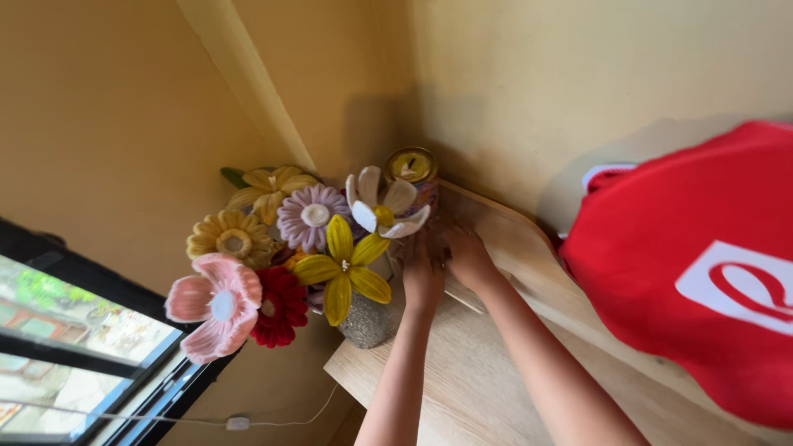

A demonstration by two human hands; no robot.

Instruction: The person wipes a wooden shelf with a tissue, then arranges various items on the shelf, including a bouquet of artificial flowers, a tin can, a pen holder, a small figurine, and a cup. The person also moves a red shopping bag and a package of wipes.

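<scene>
Both hands reached to the corner of the shelf (462,388). The left hand (423,277) lay flat, fingers loose, against the vase (369,320) of flowers (285,256), seemingly steadying it. The right hand (469,256) was beside a jar (413,173); its finger state was unclear.

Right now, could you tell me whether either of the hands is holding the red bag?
No: both hands rest at the flower vase on the wooden shelf, apart from the red bag.
</scene>
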